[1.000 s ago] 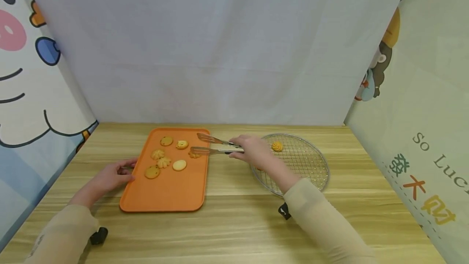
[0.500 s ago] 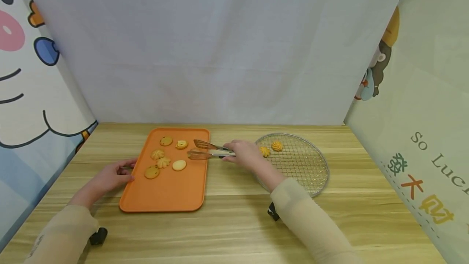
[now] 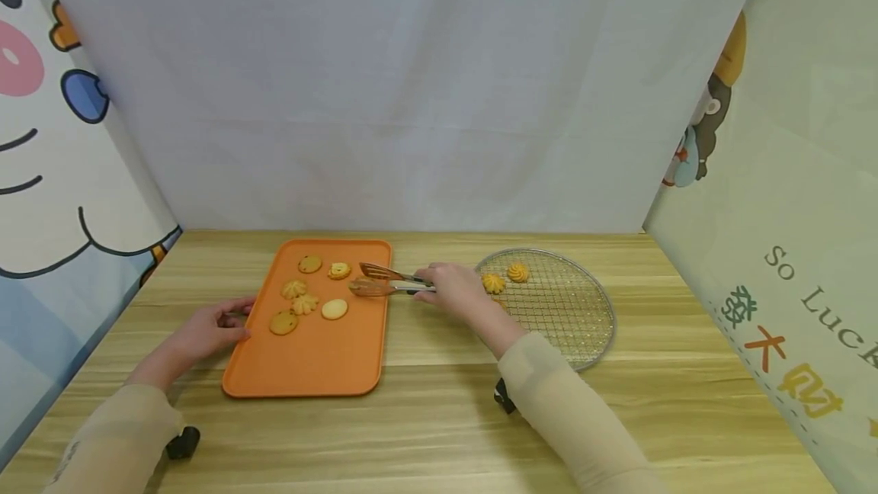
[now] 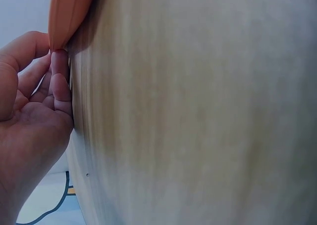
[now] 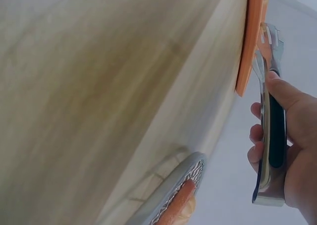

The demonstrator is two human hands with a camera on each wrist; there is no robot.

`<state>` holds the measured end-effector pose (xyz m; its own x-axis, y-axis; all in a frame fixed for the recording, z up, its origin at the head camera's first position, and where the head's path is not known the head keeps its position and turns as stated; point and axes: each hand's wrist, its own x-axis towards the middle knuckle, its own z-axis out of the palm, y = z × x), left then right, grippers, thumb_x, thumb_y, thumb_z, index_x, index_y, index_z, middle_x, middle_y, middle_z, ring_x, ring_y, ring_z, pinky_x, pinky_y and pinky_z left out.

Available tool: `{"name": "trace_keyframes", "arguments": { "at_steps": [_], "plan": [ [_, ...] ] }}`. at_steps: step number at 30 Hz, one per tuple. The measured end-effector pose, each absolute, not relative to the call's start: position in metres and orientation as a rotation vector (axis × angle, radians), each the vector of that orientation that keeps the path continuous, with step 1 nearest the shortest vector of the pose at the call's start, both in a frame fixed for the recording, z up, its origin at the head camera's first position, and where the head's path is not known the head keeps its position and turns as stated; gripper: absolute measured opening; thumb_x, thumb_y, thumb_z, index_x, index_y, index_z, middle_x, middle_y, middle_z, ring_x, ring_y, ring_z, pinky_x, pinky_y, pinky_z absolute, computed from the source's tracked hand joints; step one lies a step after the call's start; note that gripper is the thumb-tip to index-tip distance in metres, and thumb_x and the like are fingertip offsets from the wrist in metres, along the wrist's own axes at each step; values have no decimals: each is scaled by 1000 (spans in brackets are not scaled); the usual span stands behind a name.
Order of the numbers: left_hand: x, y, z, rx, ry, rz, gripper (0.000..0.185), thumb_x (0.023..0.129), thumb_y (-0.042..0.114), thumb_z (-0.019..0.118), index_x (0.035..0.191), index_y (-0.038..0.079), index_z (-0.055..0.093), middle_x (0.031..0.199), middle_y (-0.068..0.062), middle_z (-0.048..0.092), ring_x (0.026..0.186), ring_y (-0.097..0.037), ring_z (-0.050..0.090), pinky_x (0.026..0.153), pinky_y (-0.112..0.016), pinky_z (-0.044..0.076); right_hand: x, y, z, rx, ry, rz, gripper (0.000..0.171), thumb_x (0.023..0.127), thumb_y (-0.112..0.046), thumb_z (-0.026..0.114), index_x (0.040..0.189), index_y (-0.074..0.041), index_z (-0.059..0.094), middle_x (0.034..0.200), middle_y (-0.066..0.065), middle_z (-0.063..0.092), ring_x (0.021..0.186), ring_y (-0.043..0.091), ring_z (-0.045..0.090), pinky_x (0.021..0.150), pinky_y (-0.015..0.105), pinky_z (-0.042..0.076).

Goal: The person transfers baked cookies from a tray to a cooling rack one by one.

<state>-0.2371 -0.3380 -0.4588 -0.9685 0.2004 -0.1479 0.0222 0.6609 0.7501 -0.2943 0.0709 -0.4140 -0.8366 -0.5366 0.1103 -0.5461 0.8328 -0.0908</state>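
My right hand [image 3: 453, 288] grips a pair of metal tongs [image 5: 276, 131] by the handles. Their slotted heads reach left over the right side of an orange tray [image 3: 312, 368], a narrow gap between them. Beneath the lower head [image 3: 373, 288], a flower-shaped cookie is mostly covered. My left hand [image 3: 213, 330] pinches the tray's left rim, with fingers under the edge in the left wrist view. Cookies on the tray include a pale oval one [image 3: 334, 309], a speckled round one [image 3: 283, 322] and a flower-shaped one [image 3: 305, 304].
To the right lies a round wire mesh rack [image 3: 565, 311]. It bears a swirl cookie [image 3: 517, 273], a flower-shaped cookie [image 3: 493, 283] and another partly hidden behind my right wrist. Tray and rack lie on a wood-grain table [image 3: 425, 433], with a pale cloth [image 3: 411, 97] hanging behind.
My right hand has shifted left and slightly nearer me with the tongs, whose heads have drawn closer together. More cookies on the rack have come into sight. The left hand has stayed put.
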Motion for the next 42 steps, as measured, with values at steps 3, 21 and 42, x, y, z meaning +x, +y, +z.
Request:
{"name": "trace_keyframes", "arguments": {
  "at_steps": [3,21,42],
  "plan": [
    [-237,-338,-458,179,2651,1206,65,89,20,64,144,-1,35,133,-23,46,95,-14,52,75,-22,45,-294,70,-414,860,-2920,182,39,88,-41,63,122,-23,65,103,-2,67,75,12,59,55,25,42],
    [-236,-339,-457,190,2652,1207,66,89,21,64,144,-1,35,133,-23,46,94,-10,51,75,-21,44,-291,82,-408,807,-2952,367,43,87,-39,65,126,-21,63,114,1,66,86,16,63,65,30,49],
    [-238,-339,-457,180,2660,1170,66,88,22,65,143,-1,37,132,-23,48,99,-21,52,76,-24,45,-279,106,-362,881,-2852,360,42,89,-39,63,126,-20,63,123,3,64,94,18,66,59,26,46]
  ]
}}
